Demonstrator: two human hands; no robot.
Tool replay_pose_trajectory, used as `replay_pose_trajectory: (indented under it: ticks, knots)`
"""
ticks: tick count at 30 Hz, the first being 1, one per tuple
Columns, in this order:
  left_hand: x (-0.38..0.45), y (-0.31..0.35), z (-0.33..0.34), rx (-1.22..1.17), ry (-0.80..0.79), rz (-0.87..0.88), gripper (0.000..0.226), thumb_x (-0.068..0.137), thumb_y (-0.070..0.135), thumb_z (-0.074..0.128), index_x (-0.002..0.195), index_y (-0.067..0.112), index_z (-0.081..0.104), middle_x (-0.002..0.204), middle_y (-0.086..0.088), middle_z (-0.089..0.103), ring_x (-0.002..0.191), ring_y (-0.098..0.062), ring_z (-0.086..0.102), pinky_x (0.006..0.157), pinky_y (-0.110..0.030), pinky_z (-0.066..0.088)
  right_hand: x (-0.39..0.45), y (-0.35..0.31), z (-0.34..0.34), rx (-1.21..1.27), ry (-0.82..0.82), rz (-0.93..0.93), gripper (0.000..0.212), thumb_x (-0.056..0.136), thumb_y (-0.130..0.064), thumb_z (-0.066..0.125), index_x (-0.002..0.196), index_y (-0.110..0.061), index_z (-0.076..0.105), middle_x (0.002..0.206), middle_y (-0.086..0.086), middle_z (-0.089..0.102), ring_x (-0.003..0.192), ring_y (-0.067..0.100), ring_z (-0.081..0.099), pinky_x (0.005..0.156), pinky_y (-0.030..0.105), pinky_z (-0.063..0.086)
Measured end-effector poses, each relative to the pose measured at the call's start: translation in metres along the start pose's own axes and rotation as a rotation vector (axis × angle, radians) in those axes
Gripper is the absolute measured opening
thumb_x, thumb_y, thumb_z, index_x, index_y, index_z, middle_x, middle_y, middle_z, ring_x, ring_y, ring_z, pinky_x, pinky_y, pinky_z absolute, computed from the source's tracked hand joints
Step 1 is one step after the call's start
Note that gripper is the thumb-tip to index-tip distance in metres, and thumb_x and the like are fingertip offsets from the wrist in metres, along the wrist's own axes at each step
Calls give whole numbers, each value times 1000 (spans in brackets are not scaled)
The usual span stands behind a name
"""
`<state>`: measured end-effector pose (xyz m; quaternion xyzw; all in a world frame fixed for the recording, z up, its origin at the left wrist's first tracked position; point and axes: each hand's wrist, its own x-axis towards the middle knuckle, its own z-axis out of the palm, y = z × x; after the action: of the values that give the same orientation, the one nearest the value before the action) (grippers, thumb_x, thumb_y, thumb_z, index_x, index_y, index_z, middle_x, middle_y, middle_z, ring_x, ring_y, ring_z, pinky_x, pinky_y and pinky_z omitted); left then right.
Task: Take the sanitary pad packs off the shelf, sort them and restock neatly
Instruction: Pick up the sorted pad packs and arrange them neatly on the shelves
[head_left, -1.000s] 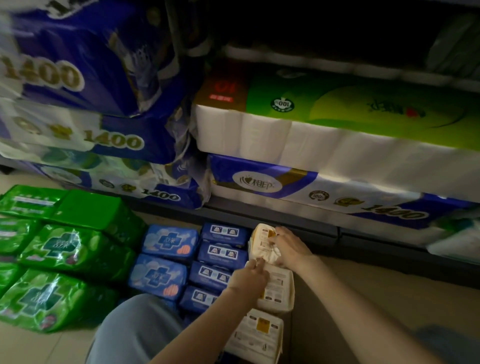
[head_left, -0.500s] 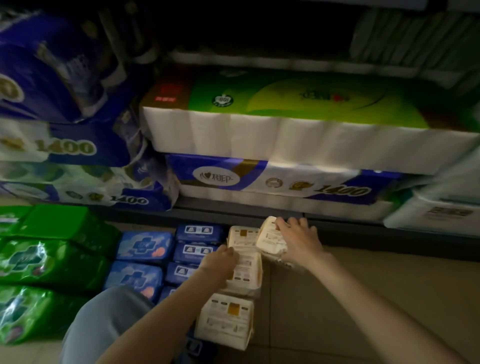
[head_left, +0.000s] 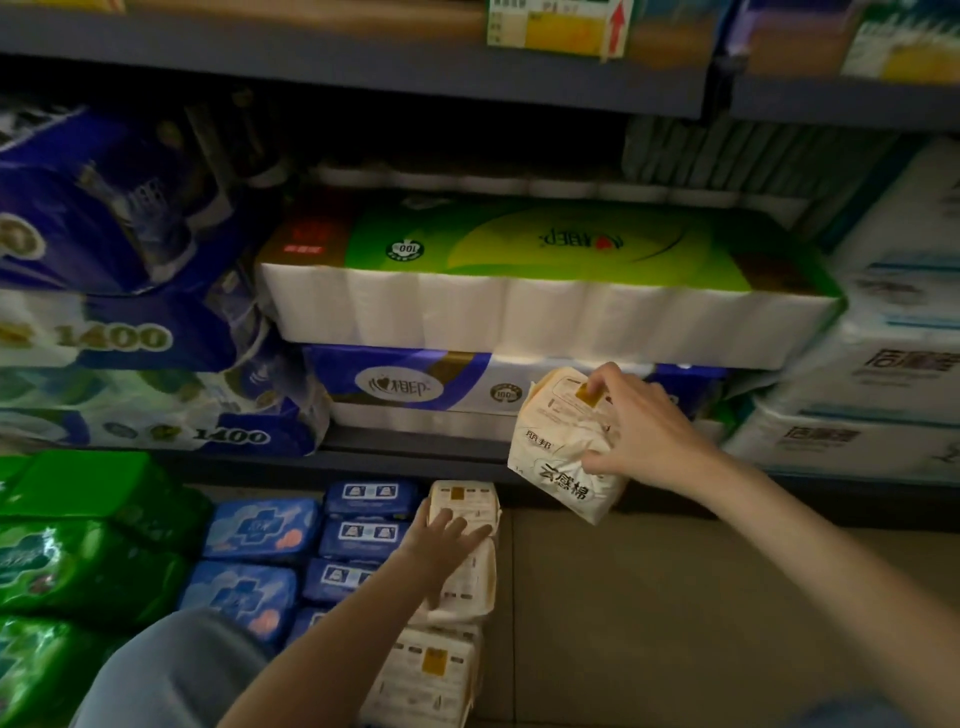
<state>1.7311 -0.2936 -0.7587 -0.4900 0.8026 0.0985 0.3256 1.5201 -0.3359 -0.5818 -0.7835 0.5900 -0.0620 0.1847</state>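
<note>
Moved: my right hand (head_left: 644, 431) has lifted a cream pack (head_left: 563, 452) off the floor row, gripping it before the shelf (head_left: 415, 454).
Left hand (head_left: 447, 540): flat, fingers straight, steadying the cream row (head_left: 462, 577) so it stays aligned, I judge.

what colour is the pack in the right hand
Cream-white with a small mustard-yellow tag near its top; the pack, gripped by the right hand, shows best in the head view.

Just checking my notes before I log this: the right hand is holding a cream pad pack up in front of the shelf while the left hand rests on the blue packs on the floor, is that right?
Not quite. The left hand rests on the cream packs on the floor, not the blue packs beside them. The right hand does hold a cream pad pack up in front of the shelf, as the head view shows.
</note>
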Motion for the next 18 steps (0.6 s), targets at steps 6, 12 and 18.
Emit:
replay_pose_trajectory:
  ticks: [6,12,18]
  knots:
    - [2,-2,8,-141,-18,-44,112,79,28,73,148,22,-16,157,-13,-3,143,-39,1,112,-57,19,12,7,18,7,-57,27,61,66,-27,78,107,-29,32,116,-3,44,99,16,39,71,28,32]
    - [-3,-10,-18,-221,32,-13,101,76,37,72,149,26,3,153,-8,16,140,-36,13,111,-56,21,15,1,2,-3,-53,-31,62,65,-28,78,108,-31,33,120,-2,46,107,17,42,78,30,41]
    - [-73,-87,-132,-771,35,224,78,81,19,72,142,31,24,122,14,47,113,-3,47,92,-8,37,13,-37,-89,52,61,-137,65,65,-23,81,110,-29,34,112,-7,44,105,14,46,81,30,41]
